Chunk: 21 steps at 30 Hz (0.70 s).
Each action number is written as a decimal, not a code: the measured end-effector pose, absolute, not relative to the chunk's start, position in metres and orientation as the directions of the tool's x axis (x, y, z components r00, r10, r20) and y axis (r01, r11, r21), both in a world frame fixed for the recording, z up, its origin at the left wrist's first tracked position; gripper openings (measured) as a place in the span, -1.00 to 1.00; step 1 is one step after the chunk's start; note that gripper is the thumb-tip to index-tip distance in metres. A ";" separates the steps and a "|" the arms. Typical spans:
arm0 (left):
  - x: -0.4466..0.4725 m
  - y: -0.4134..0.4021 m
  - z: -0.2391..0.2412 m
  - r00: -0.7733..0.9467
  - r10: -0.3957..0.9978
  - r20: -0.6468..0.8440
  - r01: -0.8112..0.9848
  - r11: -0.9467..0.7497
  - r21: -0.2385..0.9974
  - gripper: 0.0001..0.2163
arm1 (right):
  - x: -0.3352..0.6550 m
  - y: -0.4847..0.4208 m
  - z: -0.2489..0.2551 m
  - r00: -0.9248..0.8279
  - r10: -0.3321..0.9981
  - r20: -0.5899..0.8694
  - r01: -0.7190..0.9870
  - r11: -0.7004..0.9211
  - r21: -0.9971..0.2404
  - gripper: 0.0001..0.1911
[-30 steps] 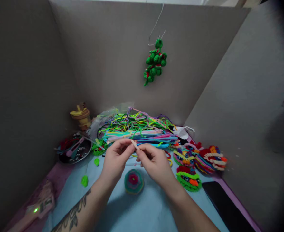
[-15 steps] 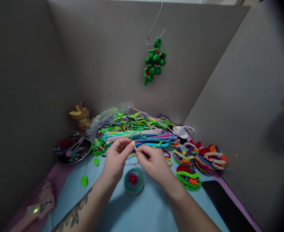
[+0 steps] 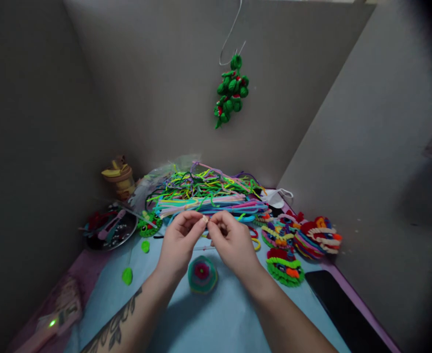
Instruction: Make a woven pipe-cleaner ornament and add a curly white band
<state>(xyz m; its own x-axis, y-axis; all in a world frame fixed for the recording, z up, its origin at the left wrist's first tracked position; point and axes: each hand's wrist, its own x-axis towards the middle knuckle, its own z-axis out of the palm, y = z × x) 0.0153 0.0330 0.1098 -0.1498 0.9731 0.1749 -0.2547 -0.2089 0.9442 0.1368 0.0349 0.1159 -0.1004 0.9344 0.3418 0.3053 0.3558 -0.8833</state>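
Cream-coloured piece (image 3: 205,219), tiny and probably chenille, sits between the person's fingertips, raised above the blue cloth (image 3: 216,328) and in front of the stems. The left hand (image 3: 175,242) has it clamped between thumb and forefinger; the right hand (image 3: 234,242) is pinched together on its other side, the two sets of fingertips almost meeting. How far the piece is bent or folded is too small and covered to tell.

The step in hand looks like fine fingertip shaping, perhaps a bend or a twist. The next move would seem to call for a steady left pinch while the right fingertips turn or press the free end, with little force, since so short a piece could easily slip.

Just below the hands, a round layered disc (image 3: 202,274) with a pink centre lies on the cloth, touched by neither hand. Behind them stretches a bundle of chenille stems (image 3: 197,202), with a tangled heap of green and yellow stems (image 3: 208,182) beyond. Two bright-green pieces (image 3: 127,276) lie to the left, near a metal bowl (image 3: 126,236); on the right, a green-edged chenille figure (image 3: 285,268) lies near a black phone (image 3: 343,309).
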 end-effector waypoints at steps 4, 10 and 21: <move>0.015 0.032 0.110 -0.141 0.969 0.204 -0.222 -0.232 0.947 -0.86 | 0.138 0.035 0.116 -0.087 0.924 0.373 0.359 0.378 -0.853 -0.87; 0.008 0.033 0.110 -0.075 0.962 0.261 -0.162 -0.270 0.949 -0.82 | 0.142 0.035 0.116 -0.260 0.832 0.490 0.469 0.552 -0.690 -0.70; 0.001 0.032 0.111 -0.056 0.969 0.240 -0.121 -0.245 0.962 -0.75 | 0.143 0.034 0.119 -0.275 0.818 0.506 0.543 0.566 -0.620 -0.69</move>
